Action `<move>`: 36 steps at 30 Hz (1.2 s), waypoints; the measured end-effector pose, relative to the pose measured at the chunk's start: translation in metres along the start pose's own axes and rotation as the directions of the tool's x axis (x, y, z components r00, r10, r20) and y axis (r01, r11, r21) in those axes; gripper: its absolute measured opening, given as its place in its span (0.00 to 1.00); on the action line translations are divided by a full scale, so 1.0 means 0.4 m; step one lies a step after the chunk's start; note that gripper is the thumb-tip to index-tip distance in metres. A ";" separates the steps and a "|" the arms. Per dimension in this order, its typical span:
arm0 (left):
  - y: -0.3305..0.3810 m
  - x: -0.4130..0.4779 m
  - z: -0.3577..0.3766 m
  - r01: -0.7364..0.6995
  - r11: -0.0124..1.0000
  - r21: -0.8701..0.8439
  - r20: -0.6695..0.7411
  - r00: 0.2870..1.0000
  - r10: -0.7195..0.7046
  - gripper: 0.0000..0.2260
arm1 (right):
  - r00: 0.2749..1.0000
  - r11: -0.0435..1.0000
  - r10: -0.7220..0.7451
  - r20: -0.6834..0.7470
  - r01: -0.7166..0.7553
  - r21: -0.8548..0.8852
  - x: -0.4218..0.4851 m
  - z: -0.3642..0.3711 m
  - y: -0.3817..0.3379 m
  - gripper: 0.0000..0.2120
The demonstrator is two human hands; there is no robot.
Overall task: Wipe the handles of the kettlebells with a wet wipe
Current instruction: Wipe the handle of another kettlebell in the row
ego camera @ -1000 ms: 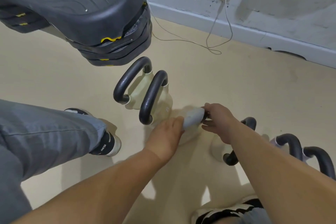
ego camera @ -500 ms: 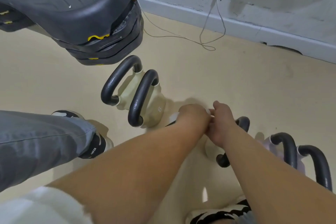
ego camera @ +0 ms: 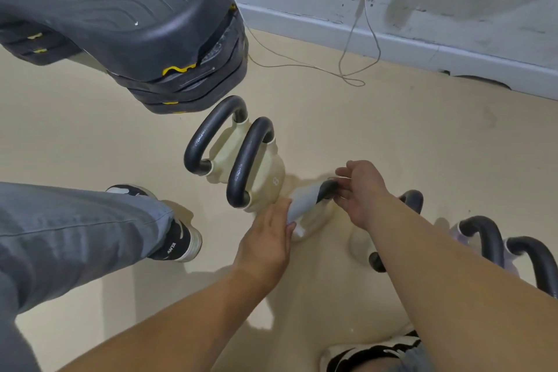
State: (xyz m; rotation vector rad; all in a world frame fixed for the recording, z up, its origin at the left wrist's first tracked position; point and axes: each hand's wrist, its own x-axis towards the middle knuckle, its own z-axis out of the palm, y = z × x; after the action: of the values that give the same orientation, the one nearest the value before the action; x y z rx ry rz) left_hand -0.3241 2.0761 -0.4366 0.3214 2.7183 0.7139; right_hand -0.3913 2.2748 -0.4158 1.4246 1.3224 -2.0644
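The wipe (ego camera: 302, 205) is draped over the black handle (ego camera: 328, 188) of the cream kettlebell (ego camera: 315, 220), between your two hands. Your left hand (ego camera: 265, 238) lies against the wipe's near end with fingers fairly straight and the thumb tucked at its edge; I cannot tell whether it grips. Your right hand (ego camera: 362, 190) is loose and spread, thumb lifted, fingertips touching the handle's bare far end. Another kettlebell (ego camera: 262, 178) stands just beyond.
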 end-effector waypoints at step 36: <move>0.129 0.028 -0.030 -0.026 0.989 0.147 0.054 0.998 0.018 0.27 | 0.998 0.976 -0.021 -0.052 0.009 -0.220 -0.019 0.004 -0.005 0.13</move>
State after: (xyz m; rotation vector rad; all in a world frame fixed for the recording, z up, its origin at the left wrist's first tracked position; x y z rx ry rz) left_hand -0.3319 2.1181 -0.4032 0.3987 2.7265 0.5034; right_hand -0.3902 2.2728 -0.4080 1.3856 1.5340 -1.8335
